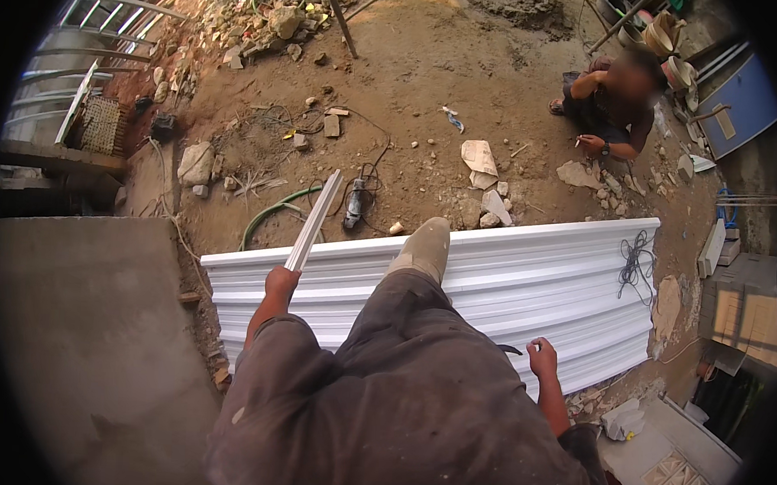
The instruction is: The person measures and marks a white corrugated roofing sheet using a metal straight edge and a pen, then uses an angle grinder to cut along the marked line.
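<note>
The left hand (281, 282) is closed around the near end of some long, thin, pale strips (314, 222). The strips point away to the far side and lean a bit to the right. They cross over the far edge of a big white sheet (543, 267) with bumpy ridges. I can't tell if they touch it.

The right hand (542, 358) is over the near side of the sheet, out to the right of the person's leg. Its fingers are bent, but I can't tell if they hold anything.

The white sheet lies on the dirt and goes a long way from left to right. A pale boot (427, 247) is at its far edge, near the middle. A messy black cord (636, 262) lies on its right end.

Just past the sheet, a power tool (355, 204) lies on the dirt, to the right of a green hose (268, 213). A flat grey slab (82, 307) is on the near left. A heap of broken stones (273, 16) is on the far left. On the far right, another person (618, 114) is down low near the ground
</note>
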A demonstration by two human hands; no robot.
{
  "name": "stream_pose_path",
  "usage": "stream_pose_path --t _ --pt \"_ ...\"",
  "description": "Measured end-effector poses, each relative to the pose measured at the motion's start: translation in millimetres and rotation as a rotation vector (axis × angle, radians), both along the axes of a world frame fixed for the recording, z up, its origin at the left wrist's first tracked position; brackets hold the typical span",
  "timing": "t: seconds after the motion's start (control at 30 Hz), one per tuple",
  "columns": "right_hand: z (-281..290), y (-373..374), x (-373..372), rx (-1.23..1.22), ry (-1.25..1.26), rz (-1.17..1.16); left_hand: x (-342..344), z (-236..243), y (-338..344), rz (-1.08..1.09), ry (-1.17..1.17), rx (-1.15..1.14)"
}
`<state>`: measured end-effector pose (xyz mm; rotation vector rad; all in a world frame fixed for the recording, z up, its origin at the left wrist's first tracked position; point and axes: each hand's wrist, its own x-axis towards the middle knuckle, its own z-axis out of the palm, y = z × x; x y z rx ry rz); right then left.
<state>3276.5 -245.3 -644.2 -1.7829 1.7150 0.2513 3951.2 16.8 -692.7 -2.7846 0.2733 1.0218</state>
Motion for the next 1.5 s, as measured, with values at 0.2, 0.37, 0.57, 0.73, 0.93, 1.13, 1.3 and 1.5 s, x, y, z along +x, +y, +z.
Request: stream_pose_path --t 0.2,0.37,0.57,0.73,0.93,1.13,1.3,1.5 --pt "7.1 -81.4 49.2 -0.025 -0.049 0.025 12.3 0.2 -24.1 0.034 -0.047 -0.037" --pt "43.1 -227.6 117.1 -0.121 -0.007 0.198 43.7 7.4 -77.0 0.067 -0.029 -0.05" --pt "5.6 -396.7 287.8 -0.247 -0.111 0.198 126.5 -40.3 -136.4 0.074 0.016 -0.019" --pt "-84.3 -448.5 423.8 -0.085 0.013 0.461 194.7 -32.7 -251.5 -0.105 -0.03 -0.087" --pt "-33.3 -491.6 658.0 -0.042 -0.075 0.944 256.0 15.3 -316.6 -0.366 0.045 -0.228" --pt "-26.0 -550.7 771.8 0.005 -0.064 1.433 289.7 50.0 -379.4 -0.561 -0.053 -0.469" --pt "-60.2 -586.4 814.7 0.195 -0.004 1.744 299.1 62.9 -417.1 -0.51 -0.066 -0.571" --pt "-112.5 -610.8 863.3 0.24 -0.016 1.711 294.4 36.6 -453.1 -0.231 -0.293 -0.473"
